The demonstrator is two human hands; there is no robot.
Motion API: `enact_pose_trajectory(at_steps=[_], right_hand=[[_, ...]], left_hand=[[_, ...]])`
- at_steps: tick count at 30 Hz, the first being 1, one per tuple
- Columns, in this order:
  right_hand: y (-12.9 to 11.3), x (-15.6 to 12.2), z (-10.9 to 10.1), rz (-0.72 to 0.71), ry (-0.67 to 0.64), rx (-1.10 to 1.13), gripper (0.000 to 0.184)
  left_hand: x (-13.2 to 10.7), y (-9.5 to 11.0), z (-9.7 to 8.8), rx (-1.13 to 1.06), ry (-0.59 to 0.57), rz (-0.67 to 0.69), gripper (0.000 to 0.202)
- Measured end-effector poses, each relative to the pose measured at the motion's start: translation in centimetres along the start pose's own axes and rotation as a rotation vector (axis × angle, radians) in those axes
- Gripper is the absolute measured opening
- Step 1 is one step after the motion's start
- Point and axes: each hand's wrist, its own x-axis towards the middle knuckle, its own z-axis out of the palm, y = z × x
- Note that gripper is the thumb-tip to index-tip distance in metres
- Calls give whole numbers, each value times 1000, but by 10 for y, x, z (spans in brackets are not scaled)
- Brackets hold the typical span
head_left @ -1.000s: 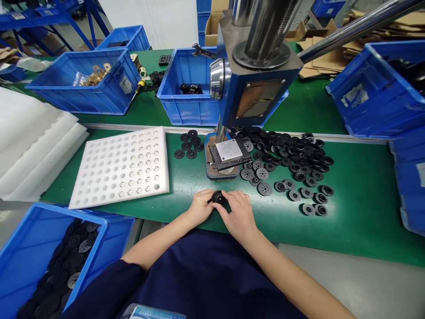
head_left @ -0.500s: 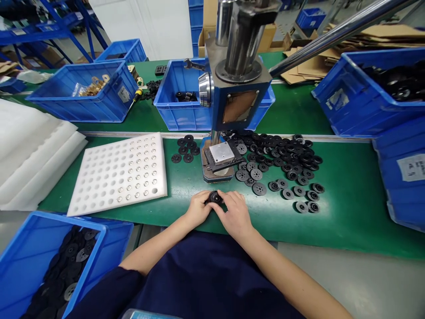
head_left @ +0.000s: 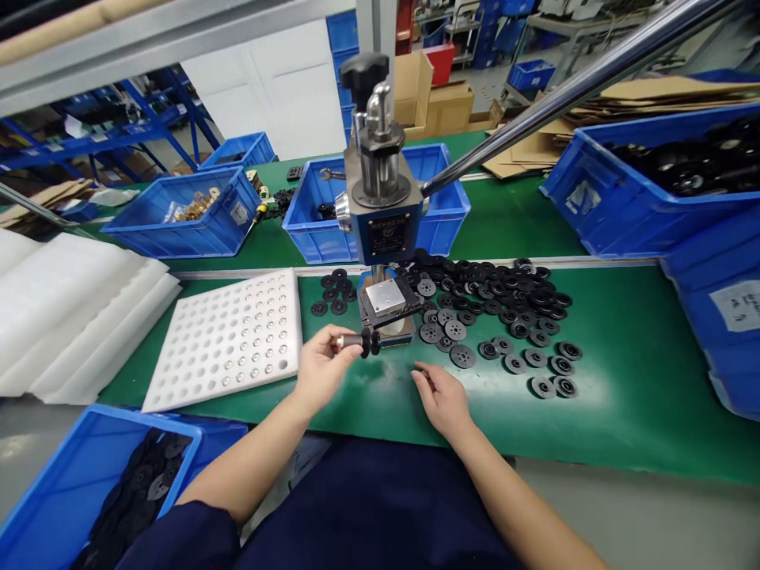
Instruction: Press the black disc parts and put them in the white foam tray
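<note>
Between the thumb and fingers of my left hand is a short shaft with black discs on its right end. It lies roughly level in front of the press, and a pale tip shows at its other end. My right hand is apart from it over the green bench, fingers loosely bent and apart, holding nothing. Behind the shaft stands a hand press with a silver block on its base. Right of the press lie many black discs, some of them flanged.
Left of my hands lies a white foam tray with metal pieces in part of its holes. A few black discs sit beside the press. Blue bins line the back, and another bin stands low left. The press lever slants up right.
Both hands were together on the black part. My left hand has carried it left and up, while my right hand has let go and moved right. The view has tilted upward.
</note>
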Motion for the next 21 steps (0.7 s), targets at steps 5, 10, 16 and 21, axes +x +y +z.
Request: enact_pose_trajectory(at_steps=[5, 10, 16, 21], right_hand=[[-5, 3, 1, -80, 15, -46, 37], [-4, 3, 3, -90, 43, -38, 35], [-5, 5, 4, -43, 41, 22, 38], [-20, 23, -15, 108, -21, 199, 42]], left_hand=[[38, 82, 2, -31, 26, 239, 24], [72, 108, 20, 43, -71, 157, 26], [91, 99, 29, 265, -122, 143, 24], [92, 105, 34, 357, -128, 115, 19]])
